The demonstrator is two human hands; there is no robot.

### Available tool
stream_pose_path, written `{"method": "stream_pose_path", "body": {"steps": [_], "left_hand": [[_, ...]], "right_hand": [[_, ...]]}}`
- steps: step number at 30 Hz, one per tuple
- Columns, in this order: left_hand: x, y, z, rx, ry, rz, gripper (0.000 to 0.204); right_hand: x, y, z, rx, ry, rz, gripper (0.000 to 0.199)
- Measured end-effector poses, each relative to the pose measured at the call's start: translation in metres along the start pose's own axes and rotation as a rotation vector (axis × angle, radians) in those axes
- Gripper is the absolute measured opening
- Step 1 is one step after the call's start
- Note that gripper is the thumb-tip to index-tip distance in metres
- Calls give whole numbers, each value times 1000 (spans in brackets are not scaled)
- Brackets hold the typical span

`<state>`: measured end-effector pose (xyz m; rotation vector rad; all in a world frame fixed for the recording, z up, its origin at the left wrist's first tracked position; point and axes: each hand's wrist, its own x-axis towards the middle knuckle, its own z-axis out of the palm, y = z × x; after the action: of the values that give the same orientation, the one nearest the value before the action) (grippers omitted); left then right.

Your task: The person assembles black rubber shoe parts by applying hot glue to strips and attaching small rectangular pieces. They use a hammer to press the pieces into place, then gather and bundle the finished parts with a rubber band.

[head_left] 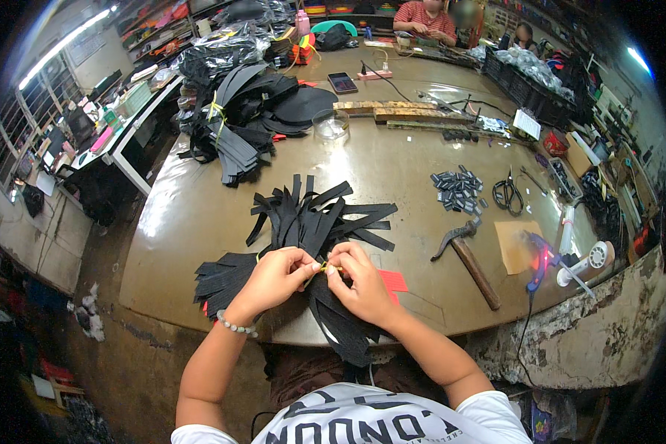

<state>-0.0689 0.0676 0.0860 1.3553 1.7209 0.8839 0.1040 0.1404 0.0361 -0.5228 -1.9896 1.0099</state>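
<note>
Near the table's front edge lie bundles of black fabric straps (307, 218), their ends fanned out. My left hand (283, 272) and my right hand (357, 280) meet over one bundle, fingertips pinched close together. Between them runs a thin yellow tie (324, 268) round the middle of the straps, and both hands grip it. Another strap bundle (226, 277) spreads out beside my left wrist. A red-orange piece (394, 281) shows flat on the table by my right hand. The far side of the tie is hidden by the fingers.
Right of the bundles lie a hammer (470, 263), a pile of small dark pieces (459, 189), black scissors (508, 194) and a glue gun (542, 259). Larger tied strap bundles (237, 122) lie at the far left. A person (425, 22) sits across the table.
</note>
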Motion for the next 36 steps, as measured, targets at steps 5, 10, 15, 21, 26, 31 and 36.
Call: {"method": "stream_pose_path", "body": {"steps": [5,10,15,21,26,31,36], "left_hand": [[-18,17,3,574,171,456,13],[-43,31,23,946,148,356,4],[-36,18,19,764,213,385,5],[-12,-3,21,-224,254,-161,21],[1,-14,27,-184,252,88,18],[-7,-15,20,-4,194,171,14],[-9,3,14,418,247,515,9]], "right_hand": [[3,13,-3,465,-150,578,19],[6,22,3,254,-6,407,10],[4,22,6,590,-31,574,15],[0,20,9,458,-30,213,8],[-4,16,12,230,-49,-191,10],[-4,18,14,515,-17,-9,11],[2,21,19,608,-70,130,16]]}}
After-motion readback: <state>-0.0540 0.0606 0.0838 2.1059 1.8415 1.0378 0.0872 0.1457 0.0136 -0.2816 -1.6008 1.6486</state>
